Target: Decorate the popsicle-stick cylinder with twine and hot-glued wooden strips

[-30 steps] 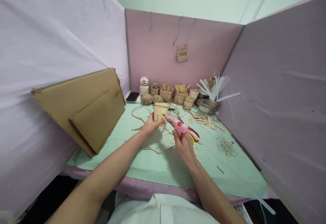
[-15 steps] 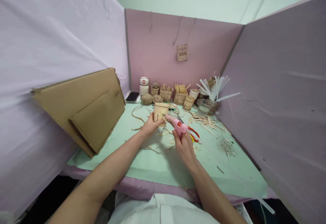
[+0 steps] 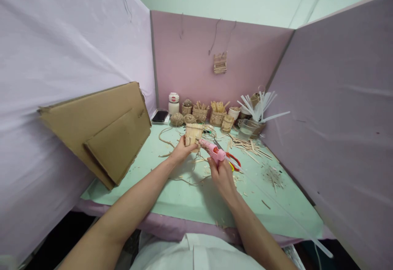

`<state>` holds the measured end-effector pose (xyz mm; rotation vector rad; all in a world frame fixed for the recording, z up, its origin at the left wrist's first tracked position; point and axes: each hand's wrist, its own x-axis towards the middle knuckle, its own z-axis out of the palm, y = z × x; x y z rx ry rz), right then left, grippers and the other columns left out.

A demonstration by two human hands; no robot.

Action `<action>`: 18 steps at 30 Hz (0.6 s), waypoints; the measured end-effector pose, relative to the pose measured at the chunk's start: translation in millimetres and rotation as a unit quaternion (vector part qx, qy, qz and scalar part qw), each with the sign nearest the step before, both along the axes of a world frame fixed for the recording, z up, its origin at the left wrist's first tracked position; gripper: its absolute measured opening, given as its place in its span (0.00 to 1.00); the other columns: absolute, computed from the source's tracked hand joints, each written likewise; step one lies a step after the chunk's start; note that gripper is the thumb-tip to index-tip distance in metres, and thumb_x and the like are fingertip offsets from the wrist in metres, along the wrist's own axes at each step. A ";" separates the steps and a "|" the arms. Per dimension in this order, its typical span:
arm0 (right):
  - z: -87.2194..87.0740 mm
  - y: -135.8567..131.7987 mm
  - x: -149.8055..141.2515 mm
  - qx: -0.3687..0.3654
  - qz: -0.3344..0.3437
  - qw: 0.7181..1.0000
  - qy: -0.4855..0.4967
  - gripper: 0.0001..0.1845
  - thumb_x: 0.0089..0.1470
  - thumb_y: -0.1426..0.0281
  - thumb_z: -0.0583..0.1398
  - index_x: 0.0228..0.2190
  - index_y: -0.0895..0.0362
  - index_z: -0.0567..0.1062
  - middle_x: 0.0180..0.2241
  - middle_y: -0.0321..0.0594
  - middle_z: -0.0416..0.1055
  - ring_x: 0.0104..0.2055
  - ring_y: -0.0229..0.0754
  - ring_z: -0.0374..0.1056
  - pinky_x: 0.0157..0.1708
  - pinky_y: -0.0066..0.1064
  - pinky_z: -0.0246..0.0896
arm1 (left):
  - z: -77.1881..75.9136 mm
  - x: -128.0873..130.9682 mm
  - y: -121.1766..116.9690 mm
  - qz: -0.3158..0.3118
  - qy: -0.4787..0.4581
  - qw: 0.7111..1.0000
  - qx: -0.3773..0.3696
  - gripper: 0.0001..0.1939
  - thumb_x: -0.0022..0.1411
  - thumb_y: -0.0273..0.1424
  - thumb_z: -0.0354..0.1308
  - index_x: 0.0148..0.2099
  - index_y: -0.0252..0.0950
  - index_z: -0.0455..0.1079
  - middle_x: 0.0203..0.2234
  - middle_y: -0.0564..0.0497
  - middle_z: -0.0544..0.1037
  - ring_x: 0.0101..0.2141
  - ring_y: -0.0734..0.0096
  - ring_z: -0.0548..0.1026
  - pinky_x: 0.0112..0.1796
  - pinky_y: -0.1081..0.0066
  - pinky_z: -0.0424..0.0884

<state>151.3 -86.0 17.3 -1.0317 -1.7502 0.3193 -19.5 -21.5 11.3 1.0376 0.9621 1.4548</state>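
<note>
My left hand point(image 3: 181, 150) grips a small box made of wooden sticks point(image 3: 194, 133), held upright just above the green table top point(image 3: 184, 196). A pink glue gun point(image 3: 213, 150) is held in my right hand point(image 3: 221, 174), with its nozzle pointing left and touching the lower right side of the stick box. Loose twine point(image 3: 187, 180) trails on the table under both hands. Red-handled scissors point(image 3: 233, 161) lie just right of the glue gun.
Along the back wall stand a white jar point(image 3: 173, 103), twine balls point(image 3: 177, 119), small stick baskets point(image 3: 217, 117) and a cup of white glue sticks point(image 3: 258, 112). A phone point(image 3: 160, 116) lies at the back left. Cardboard sheets point(image 3: 104, 129) lean on the left. Wooden sticks point(image 3: 250, 147) are scattered right.
</note>
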 end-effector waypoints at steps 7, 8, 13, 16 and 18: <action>1.1 -1.9 0.5 -0.019 -0.003 1.000 0.002 0.21 0.63 0.62 0.53 0.52 0.56 0.76 0.44 0.49 0.78 0.47 0.53 0.72 0.49 0.44 0.67 | -5.0 -3.3 3.6 0.036 0.053 0.998 0.022 0.33 0.45 0.33 0.72 0.51 0.37 0.63 0.47 0.43 0.76 0.47 0.59 0.76 0.52 0.58 0.68; 1.5 -1.9 0.4 -0.019 -0.001 1.000 0.003 0.21 0.63 0.62 0.53 0.51 0.56 0.76 0.44 0.49 0.78 0.47 0.53 0.72 0.48 0.43 0.67 | -5.9 -4.3 4.3 0.039 0.062 0.997 0.027 0.34 0.45 0.34 0.73 0.52 0.38 0.62 0.47 0.43 0.76 0.47 0.59 0.76 0.52 0.58 0.68; 1.8 -2.9 1.6 -0.039 0.008 0.999 0.016 0.20 0.62 0.59 0.53 0.46 0.56 0.77 0.38 0.47 0.78 0.40 0.52 0.72 0.42 0.41 0.68 | -6.8 -7.6 5.2 0.067 0.103 0.991 0.054 0.36 0.44 0.34 0.73 0.54 0.38 0.61 0.48 0.44 0.75 0.49 0.58 0.75 0.53 0.58 0.68; 2.2 -5.4 5.1 -0.079 0.008 0.996 0.051 0.21 0.61 0.55 0.54 0.41 0.57 0.78 0.30 0.43 0.75 0.33 0.48 0.69 0.35 0.38 0.66 | -6.4 -7.7 5.5 0.078 0.112 0.989 0.054 0.37 0.43 0.33 0.72 0.54 0.38 0.60 0.48 0.43 0.74 0.49 0.57 0.74 0.54 0.57 0.67; 4.1 -5.5 10.3 -0.108 0.012 0.990 0.091 0.24 0.60 0.51 0.55 0.38 0.58 0.77 0.25 0.39 0.72 0.28 0.45 0.66 0.30 0.35 0.64 | -6.9 -7.8 6.4 0.073 0.111 0.990 0.050 0.36 0.44 0.33 0.72 0.53 0.38 0.60 0.49 0.43 0.74 0.49 0.57 0.74 0.53 0.57 0.67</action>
